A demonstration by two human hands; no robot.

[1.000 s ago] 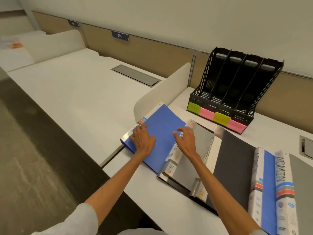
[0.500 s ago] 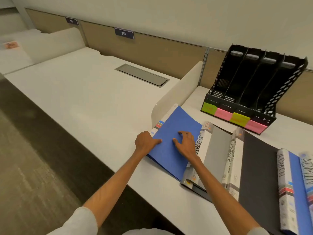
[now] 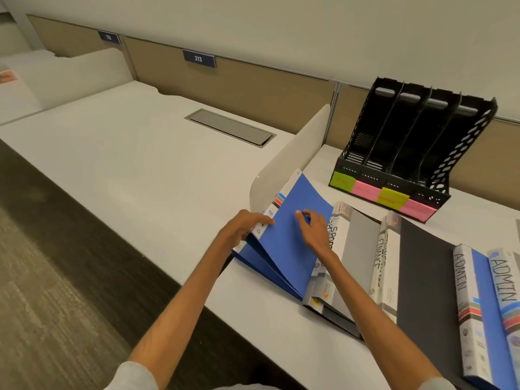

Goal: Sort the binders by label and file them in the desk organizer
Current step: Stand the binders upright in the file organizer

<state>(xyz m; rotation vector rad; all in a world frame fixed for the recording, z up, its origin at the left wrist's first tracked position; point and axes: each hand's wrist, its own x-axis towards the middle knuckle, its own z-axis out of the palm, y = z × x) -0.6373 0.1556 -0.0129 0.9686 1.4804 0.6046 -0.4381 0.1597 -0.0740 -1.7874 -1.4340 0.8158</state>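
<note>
- The left hand (image 3: 243, 230) has its grip on the spine edge of the blue binder (image 3: 284, 257), fingers curled over it, and that edge sits raised off the desk (image 3: 267, 319).
- The right hand (image 3: 316, 235) holds nothing. Its bent fingertips press on the blue cover, which steadies it.
- The blue binder lies at the left end of the row, just beside the white divider (image 3: 289, 161), and its right edge overlaps the grey binder (image 3: 361, 249).
- The step looks like lifting this binder to read its spine, and the label under the left hand is too small to read.
- The binder's covers fan apart at the near corner. It would help to close both hands around the whole thickness before raising it, so nothing flops open.
- A straight lift up and away from the divider should leave the grey binder and the black binder (image 3: 425, 282) beyond it undisturbed.
- The organizer (image 3: 461, 153) stands at the back of the desk, well apart from the hands, with all four slots unfilled.
- The writing on the green and pink sticky notes (image 3: 365, 190) along the organizer's front is mostly unreadable from here, so the spine should be checked against them up close.
</note>
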